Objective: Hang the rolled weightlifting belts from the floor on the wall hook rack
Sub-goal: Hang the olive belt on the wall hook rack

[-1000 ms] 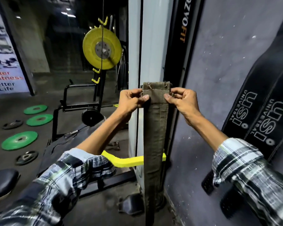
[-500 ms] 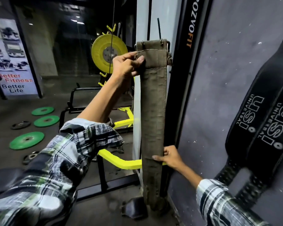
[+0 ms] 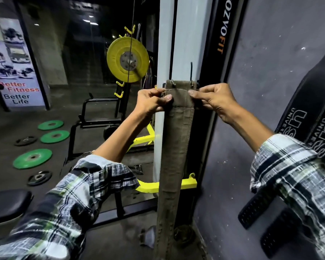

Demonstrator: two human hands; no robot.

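An olive canvas weightlifting belt (image 3: 174,156) hangs unrolled and vertical in front of a white pillar (image 3: 184,44). My left hand (image 3: 151,102) pinches its top left corner and my right hand (image 3: 214,99) pinches its top right corner. The belt's metal buckle prongs sit at its top edge, just under a thin dark hook (image 3: 191,72) on the pillar. I cannot tell whether the buckle rests on the hook. Two black USI belts (image 3: 317,119) hang on the grey wall at the right.
A yellow weight plate (image 3: 127,60) sits on a rack behind the pillar. Green plates (image 3: 32,158) and small black plates lie on the floor at left. A black bench pad (image 3: 7,205) is at lower left. A yellow bar (image 3: 150,185) crosses behind the belt.
My right hand has risen from the belt's lower part to its top right corner. The belt's top now sits lower in view, below the hook.
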